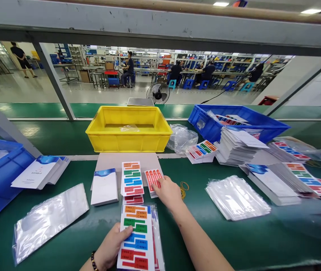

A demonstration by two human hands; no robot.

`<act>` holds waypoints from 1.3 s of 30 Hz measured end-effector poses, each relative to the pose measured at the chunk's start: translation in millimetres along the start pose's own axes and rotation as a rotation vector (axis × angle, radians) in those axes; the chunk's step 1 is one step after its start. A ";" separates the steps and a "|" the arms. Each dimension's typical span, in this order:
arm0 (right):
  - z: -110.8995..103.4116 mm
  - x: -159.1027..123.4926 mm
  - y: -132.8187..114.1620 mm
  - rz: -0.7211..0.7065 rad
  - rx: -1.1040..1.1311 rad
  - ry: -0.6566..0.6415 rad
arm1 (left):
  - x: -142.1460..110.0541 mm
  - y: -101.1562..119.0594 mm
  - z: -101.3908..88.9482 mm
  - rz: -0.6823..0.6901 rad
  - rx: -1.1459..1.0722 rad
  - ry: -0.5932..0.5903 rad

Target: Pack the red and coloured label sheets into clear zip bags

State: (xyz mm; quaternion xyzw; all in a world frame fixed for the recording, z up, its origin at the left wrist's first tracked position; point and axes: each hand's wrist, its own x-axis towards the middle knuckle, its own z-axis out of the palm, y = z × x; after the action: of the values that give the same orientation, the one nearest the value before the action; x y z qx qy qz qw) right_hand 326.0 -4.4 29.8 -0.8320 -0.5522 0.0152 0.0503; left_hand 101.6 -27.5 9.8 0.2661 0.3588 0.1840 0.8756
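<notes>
My left hand grips a sheet of coloured labels in orange, green, blue and red, thumb on top. Under that sheet lie a red-edged sheet and a clear plastic bag. My right hand has its fingers curled onto the top of a small stack of red label sheets, pinching at its right side; the fingertips are partly hidden. Between the hands stands a pile of multicoloured label sheets. To its left sits a stack of white and blue booklets.
A yellow bin stands behind the stacks. Clear bags lie left, more bags right. Rubber bands are beside my right wrist. A blue bin, booklet piles and label sheets fill the right side.
</notes>
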 end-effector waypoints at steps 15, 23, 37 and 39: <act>4.5 -8.4 -3.3 -0.264 -0.046 0.059 | 0.2 7.1 3.7 -0.043 0.014 0.031; -3.0 -1.4 11.6 -0.403 -0.068 -0.006 | -2.2 11.6 6.7 -0.058 0.032 0.023; -8.6 16.2 10.5 -0.166 -0.022 -0.052 | -1.0 8.7 3.1 -0.059 0.037 -0.011; -6.5 23.8 7.0 -0.061 -0.021 -0.071 | -1.3 10.3 5.0 -0.057 0.043 -0.010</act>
State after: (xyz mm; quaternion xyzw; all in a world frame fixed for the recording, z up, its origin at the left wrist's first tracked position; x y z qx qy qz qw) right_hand 342.2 14.5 36.2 -0.8141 -0.5790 0.0374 0.0223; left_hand 103.0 -21.7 19.6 0.2757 0.3657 0.1499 0.8762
